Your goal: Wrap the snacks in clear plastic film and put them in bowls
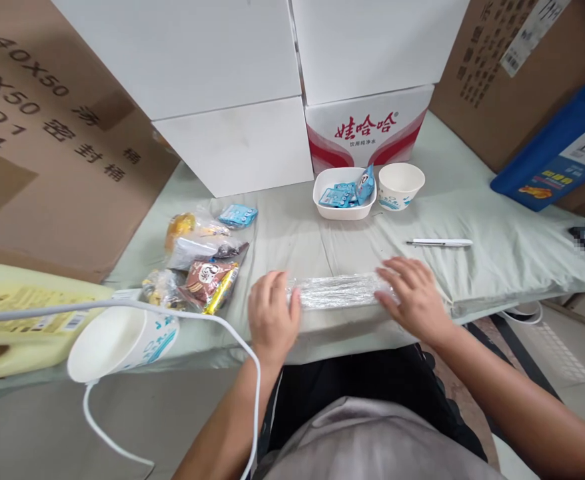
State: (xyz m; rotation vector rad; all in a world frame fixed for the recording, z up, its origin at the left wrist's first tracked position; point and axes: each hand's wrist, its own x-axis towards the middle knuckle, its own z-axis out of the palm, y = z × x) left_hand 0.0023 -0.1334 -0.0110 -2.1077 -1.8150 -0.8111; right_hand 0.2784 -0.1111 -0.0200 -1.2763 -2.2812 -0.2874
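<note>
A clear, crinkled plastic bag point(335, 291), folded into a long flat strip, lies across the cloth-covered surface near its front edge. My left hand point(272, 313) rests at the strip's left end, thumb out against it and the other fingers slightly bent. At the right end is my right hand point(413, 293), fingers spread, with thumb and fingertips touching the plastic. Both hands are open, palms down, and a little blurred. Just beyond my right hand lies a white pen point(440, 243).
Left of my hands are wrapped snacks point(205, 283), a blue packet point(238, 215) and a tipped paper tub point(122, 340) beside a white cable point(182, 312). Behind stand a white bowl point(345, 212) of blue packets and a paper cup point(400, 187). Cartons point(252, 147) and a blue jug point(552, 157) border the surface.
</note>
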